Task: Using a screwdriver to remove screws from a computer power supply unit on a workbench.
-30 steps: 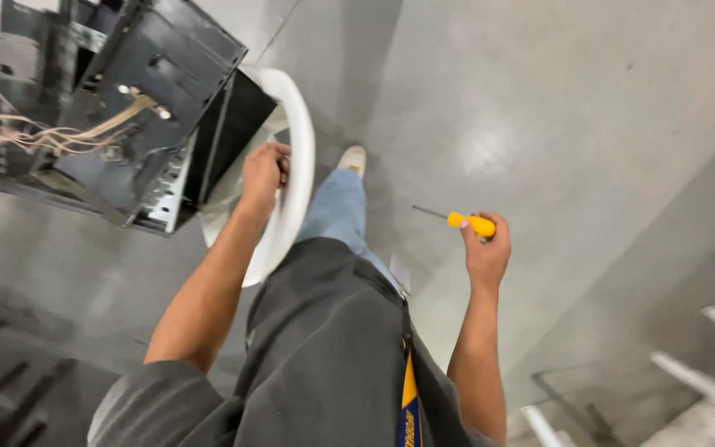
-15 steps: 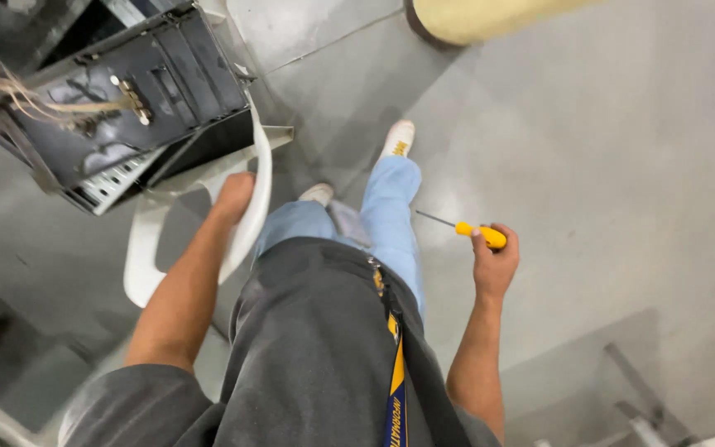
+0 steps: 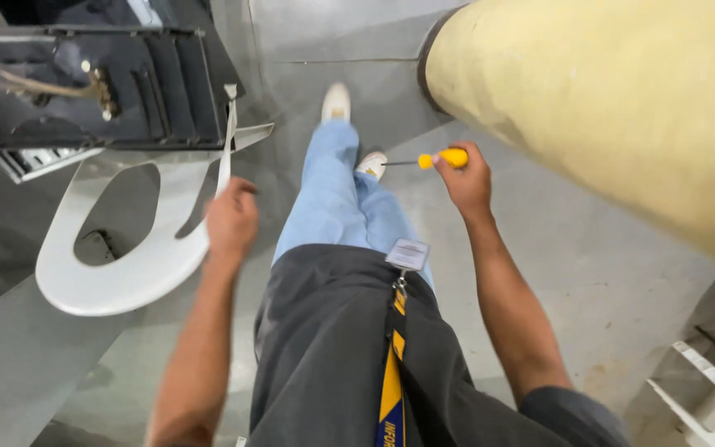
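Note:
My right hand [image 3: 465,180] grips a yellow-handled screwdriver [image 3: 439,159], its thin shaft pointing left above my shoes. My left hand [image 3: 231,220] hangs loosely curled with nothing in it, just right of a white plastic chair's back [image 3: 117,277]. A black open computer case [image 3: 101,87] with loose wires lies on that chair at the upper left. I am standing, in light blue jeans and a dark grey shirt, with a lanyard and badge [image 3: 405,255] hanging at my front.
A thick beige pillar [image 3: 614,108] fills the upper right, close to my right hand. Grey concrete floor [image 3: 539,273] lies underfoot. Part of another white chair [image 3: 705,389] shows at the lower right corner.
My left hand has come off the white chair's back and now hangs beside it. The view has swung, bringing the beige pillar in at the right. The screwdriver stays in my right hand.

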